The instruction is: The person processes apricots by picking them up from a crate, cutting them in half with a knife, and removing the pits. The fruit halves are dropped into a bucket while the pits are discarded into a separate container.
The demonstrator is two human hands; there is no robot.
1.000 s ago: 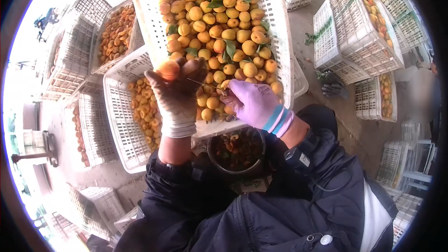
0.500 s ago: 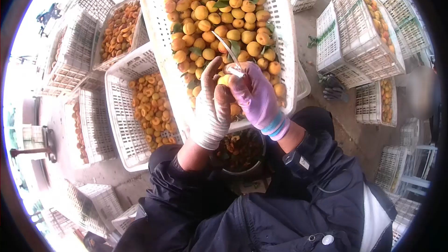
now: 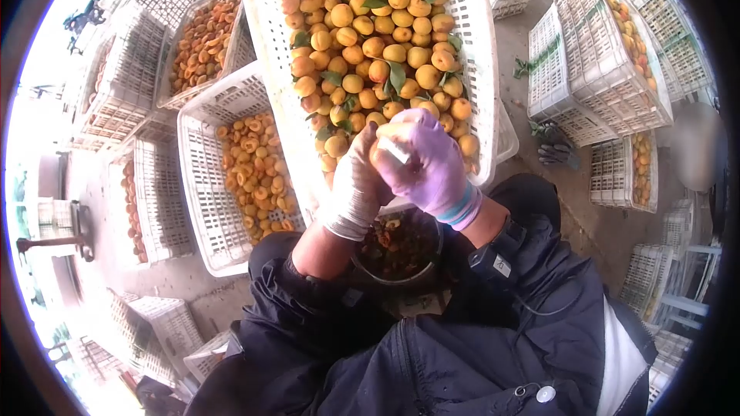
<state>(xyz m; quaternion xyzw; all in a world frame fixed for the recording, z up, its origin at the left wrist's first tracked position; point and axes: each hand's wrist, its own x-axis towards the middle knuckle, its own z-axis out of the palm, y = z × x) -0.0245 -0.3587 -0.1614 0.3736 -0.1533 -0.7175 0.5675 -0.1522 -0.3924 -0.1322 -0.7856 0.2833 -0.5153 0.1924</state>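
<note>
head view | left hand point(image 3: 356, 181) in white knit glove now closed round an apricot point(image 3: 383, 139) over the near rim of the white crate point(image 3: 482, 69) | right hand point(image 3: 426, 158) in purple glove, clamped on small knife point(image 3: 397, 151), blade lowered from raised onto fruit since half a second ago | cut apparently starting | bowl of pits point(image 3: 401, 243) below

White knit glove point(image 3: 356, 185) left, purple glove point(image 3: 428, 163) right, dark jacket point(image 3: 462, 339).

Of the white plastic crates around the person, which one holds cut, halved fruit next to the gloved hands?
The white lattice crate left of the hands, beside the tilted crate of whole orange apricots; its fruit lies cut open.
</note>
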